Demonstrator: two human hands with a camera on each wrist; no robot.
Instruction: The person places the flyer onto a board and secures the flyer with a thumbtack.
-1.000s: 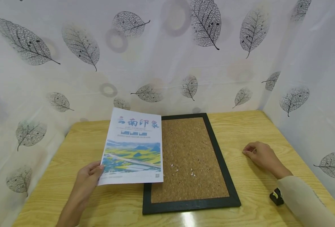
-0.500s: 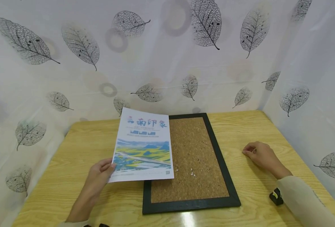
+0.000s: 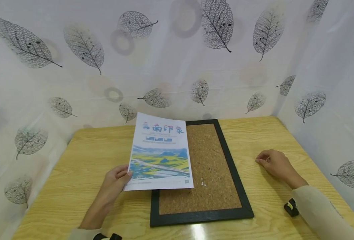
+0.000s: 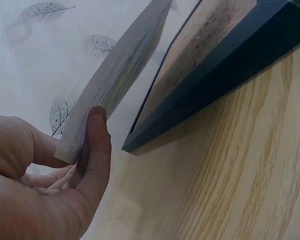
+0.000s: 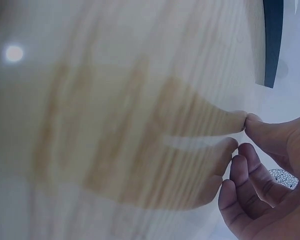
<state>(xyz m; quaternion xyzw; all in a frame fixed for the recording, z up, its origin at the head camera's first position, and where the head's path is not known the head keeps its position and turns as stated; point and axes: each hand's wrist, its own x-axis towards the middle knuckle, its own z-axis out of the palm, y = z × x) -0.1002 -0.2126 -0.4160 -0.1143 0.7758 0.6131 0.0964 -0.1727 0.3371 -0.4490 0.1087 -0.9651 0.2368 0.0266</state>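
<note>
Looks like a little curtained-off nook, booth style. There's white sheeting printed with black skeleton leaves and faint grey rings [image 3: 164, 70] hanging behind and on both sides of a yellow wood-grain bench [image 3: 83, 156], and the glossy top bounces back a round white light spot [image 5: 14, 53]. Home or workplace? Can't tell, tbh.

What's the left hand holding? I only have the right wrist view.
Observer: The left hand pinches a printed sheet near its lower-left corner.
Operator: Is it flat on the dark-framed board?
Observer: No, the left wrist view shows a gap between the board and the held end of the sheet.
Operator: Anything on the board?
Observer: Yes, small white bits, just right of the sheet's lower-right corner in the head view.
</note>
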